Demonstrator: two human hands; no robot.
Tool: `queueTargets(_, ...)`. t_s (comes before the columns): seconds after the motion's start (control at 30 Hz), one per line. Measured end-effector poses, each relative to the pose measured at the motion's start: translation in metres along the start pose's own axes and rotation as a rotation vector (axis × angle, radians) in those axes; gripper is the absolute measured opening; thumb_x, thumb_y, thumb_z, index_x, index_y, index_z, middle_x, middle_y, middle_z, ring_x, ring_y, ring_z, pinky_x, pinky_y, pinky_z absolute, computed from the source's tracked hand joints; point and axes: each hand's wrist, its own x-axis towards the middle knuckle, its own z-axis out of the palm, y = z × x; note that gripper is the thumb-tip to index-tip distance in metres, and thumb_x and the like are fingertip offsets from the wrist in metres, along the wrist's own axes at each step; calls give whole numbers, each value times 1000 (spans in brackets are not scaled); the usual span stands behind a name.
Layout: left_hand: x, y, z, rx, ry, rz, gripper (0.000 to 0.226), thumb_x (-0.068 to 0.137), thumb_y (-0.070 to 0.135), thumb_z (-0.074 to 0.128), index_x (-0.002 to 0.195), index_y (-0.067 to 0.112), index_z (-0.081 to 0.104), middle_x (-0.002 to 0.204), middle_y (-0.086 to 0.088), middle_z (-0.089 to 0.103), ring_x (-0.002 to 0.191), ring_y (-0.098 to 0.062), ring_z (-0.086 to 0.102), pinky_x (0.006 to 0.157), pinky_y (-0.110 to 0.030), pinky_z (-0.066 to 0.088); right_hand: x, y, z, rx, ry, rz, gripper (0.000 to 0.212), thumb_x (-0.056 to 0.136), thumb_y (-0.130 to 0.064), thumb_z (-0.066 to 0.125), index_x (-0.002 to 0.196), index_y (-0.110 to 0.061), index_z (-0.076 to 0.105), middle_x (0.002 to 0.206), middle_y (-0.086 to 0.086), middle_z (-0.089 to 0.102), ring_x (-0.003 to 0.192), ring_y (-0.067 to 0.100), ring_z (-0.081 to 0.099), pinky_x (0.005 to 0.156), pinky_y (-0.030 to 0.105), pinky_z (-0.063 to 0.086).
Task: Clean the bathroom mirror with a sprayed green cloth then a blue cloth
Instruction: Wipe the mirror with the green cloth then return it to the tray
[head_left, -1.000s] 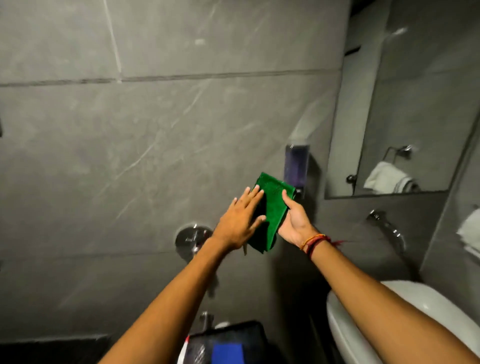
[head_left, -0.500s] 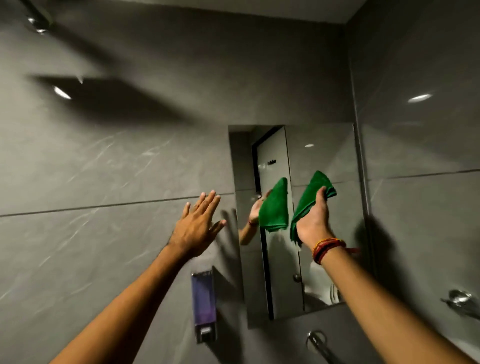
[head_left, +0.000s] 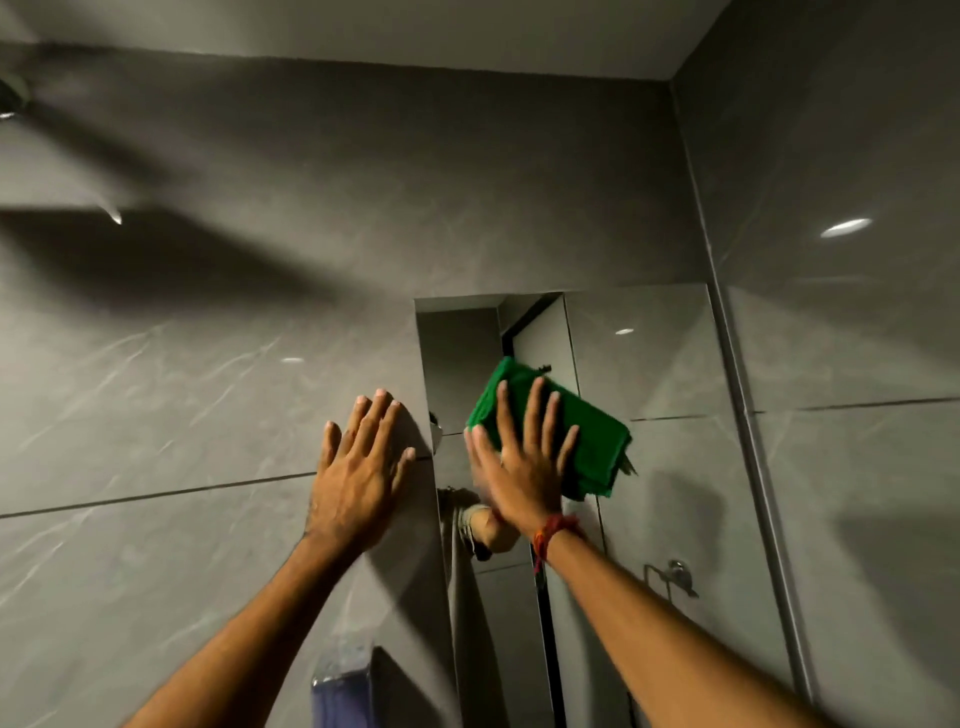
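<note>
The tall mirror (head_left: 660, 364) hangs on the grey tiled wall, right of centre. A folded green cloth (head_left: 592, 441) lies flat against the glass in its upper-left part. My right hand (head_left: 519, 467) presses on the cloth with fingers spread, a red thread band on the wrist. My left hand (head_left: 358, 467) rests flat and open on the wall tile just left of the mirror's edge, holding nothing. The blue cloth is not in view.
A purple soap dispenser (head_left: 343, 691) is fixed to the wall below my left hand. The side wall (head_left: 857, 364) meets the mirror's right edge at a corner. A chrome holder (head_left: 672, 574) shows as a reflection in the glass.
My right hand went from holding the bunched cloth in front of the mirror to pressing it flat on the glass. My left hand moved onto the wall by the mirror. The view tilted up.
</note>
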Motion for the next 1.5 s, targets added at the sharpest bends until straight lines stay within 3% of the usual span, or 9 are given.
queueTargets(0.17,-4,-6,21,65,101,33,70,103,53,12,166,24,3,174,0,-7,162,-23,-8,132,-52,3,-76,20,46,-210,5,-461,61,101,-64,19,158,-45,9,171,-1,2,157,29,5,115,63,10)
queueTargets(0.3,-3,-7,31,95,159,44,67,105,50,16,165,20,8,174,-4,-1,162,-25,-1,131,-54,7,-88,64,46,-232,48,-332,59,103,-58,19,159,-42,11,171,-2,3,157,26,7,115,62,15)
queueTargets(0.5,0,-8,42,164,232,51,69,105,47,27,165,16,13,175,-6,5,162,-26,5,129,-56,14,39,40,0,-120,173,-19,62,101,-58,15,158,-43,-4,170,-2,-3,157,23,-1,122,63,7)
queueTargets(0.7,-1,-8,44,172,244,52,68,105,46,25,165,15,16,174,-6,7,162,-27,7,128,-57,16,76,-29,2,-155,243,-231,62,102,-58,23,159,-41,9,171,-1,3,157,27,4,121,64,3)
queueTargets(0.87,-2,-6,40,174,249,43,68,104,45,23,163,13,23,173,-8,14,161,-29,14,127,-58,22,23,3,26,-242,166,-518,61,102,-62,19,158,-45,7,171,-5,-1,158,25,4,119,64,11)
queueTargets(1.0,-3,-5,37,179,245,39,68,103,46,22,163,13,22,173,-8,14,160,-29,13,127,-58,22,28,21,18,-218,145,-426,60,101,-63,15,158,-46,4,170,-8,-3,158,23,2,120,64,11)
queueTargets(1.17,-2,-4,38,185,251,41,70,102,46,26,163,13,24,173,-8,15,160,-29,14,127,-58,20,96,-37,-9,-100,199,-185,62,101,-58,19,159,-43,3,170,-3,-1,157,24,-2,122,62,-2)
queueTargets(1.37,1,3,31,143,246,-3,75,96,50,31,159,10,35,170,-10,24,159,-29,18,126,-59,21,83,-60,2,-228,164,-530,59,101,-60,18,158,-46,5,171,-5,0,158,25,1,121,65,8)
queueTargets(1.5,6,13,27,134,267,-38,77,92,48,32,155,4,42,168,-15,30,158,-31,20,126,-63,20,80,-35,0,-196,166,-514,61,101,-62,19,158,-48,2,170,-9,0,158,21,2,123,62,9)
